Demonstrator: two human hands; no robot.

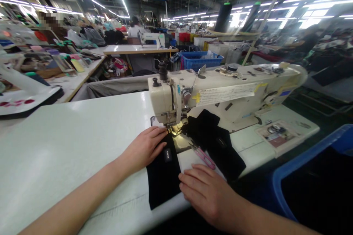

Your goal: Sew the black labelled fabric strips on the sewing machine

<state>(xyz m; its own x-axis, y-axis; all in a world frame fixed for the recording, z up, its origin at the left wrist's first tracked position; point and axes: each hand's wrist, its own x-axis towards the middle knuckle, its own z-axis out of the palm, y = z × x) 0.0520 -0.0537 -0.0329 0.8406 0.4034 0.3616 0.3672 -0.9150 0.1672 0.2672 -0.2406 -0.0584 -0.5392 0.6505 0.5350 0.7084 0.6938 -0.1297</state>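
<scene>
A black fabric piece (163, 180) with a small dark label lies under the sewing machine's (226, 95) head and runs to the table's front edge. My left hand (147, 146) rests on its upper left part, fingers stretched toward the brass-coloured presser foot (175, 130). At the table's front edge, my right hand (205, 191) lies with its fingers extended, fingertips at the fabric's right edge; its thumb is hidden. Pink-handled thread snips (204, 157) lie just beyond that hand. Several more black pieces (215, 137), one with a label, are heaped beside the needle area.
The pale table (68, 147) spreads out to the left. A blue bin (278, 180) holding dark material stands at the lower right. Behind the machine are a blue basket (201, 58) and another sewing machine (153, 39). Thread cones (223, 17) stand at the upper right.
</scene>
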